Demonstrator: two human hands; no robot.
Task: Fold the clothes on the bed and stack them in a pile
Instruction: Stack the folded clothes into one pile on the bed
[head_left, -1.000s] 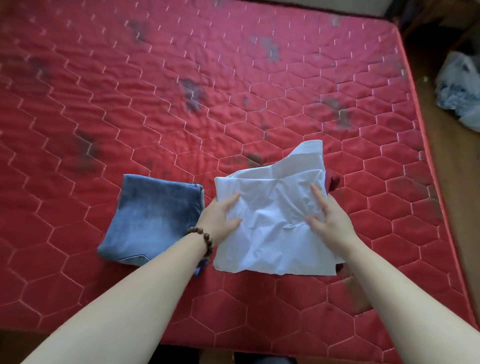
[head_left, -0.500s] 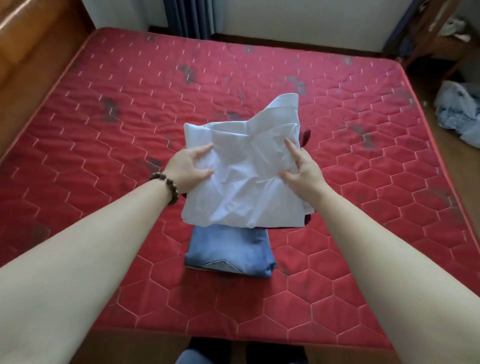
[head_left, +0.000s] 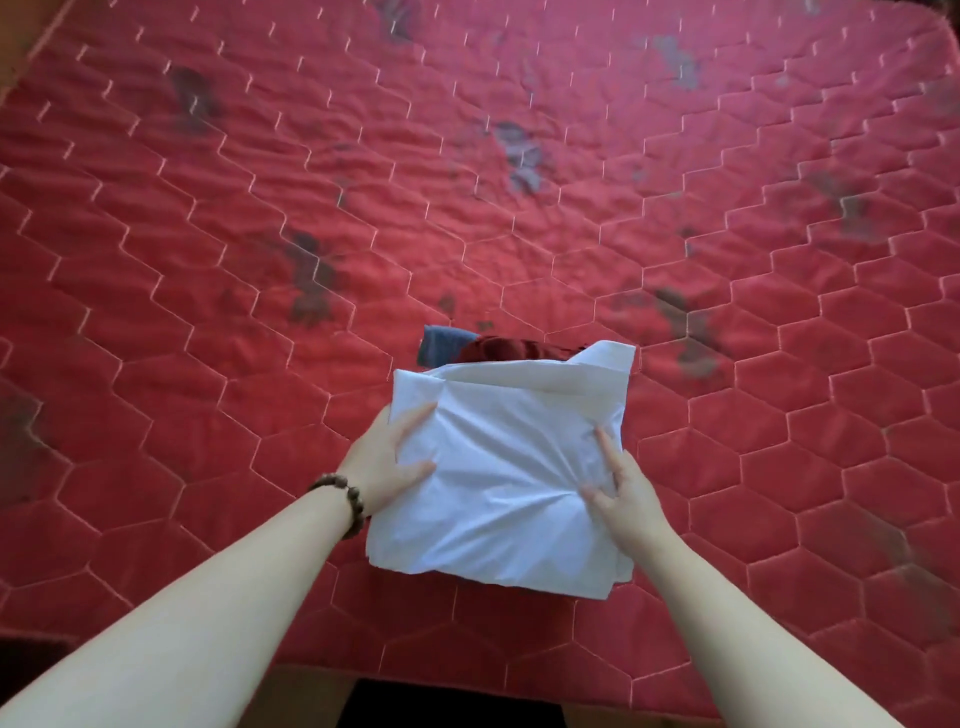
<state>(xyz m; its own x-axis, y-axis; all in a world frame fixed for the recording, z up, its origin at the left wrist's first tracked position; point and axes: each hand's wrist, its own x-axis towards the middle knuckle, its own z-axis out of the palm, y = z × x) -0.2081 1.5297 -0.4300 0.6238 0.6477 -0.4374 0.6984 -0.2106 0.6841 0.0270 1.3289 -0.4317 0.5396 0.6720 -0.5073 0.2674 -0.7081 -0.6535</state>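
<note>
Folded shirt tops the pile, near the bed's 6 o'clock edge. Left hand at its 9 o'clock side, right hand at 3 o'clock. Two folded garments beneath (jeans, another garment) peek out at 12 o'clock.

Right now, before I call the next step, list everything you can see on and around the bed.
white shirt: one, white, folded, on top of the pile near the bed's near edge.
dark red garment: one, dark red, under the shirt, showing at its far edge.
blue denim garment: one, blue, a corner showing at the pile's far left.
mattress: one, red quilted with dark patches, under everything.
bead bracelet: one, brown, on the left wrist.
left hand: one, gripping the shirt's left edge, thumb on top.
right hand: one, pinching the shirt's right side, bunching the fabric.
</note>
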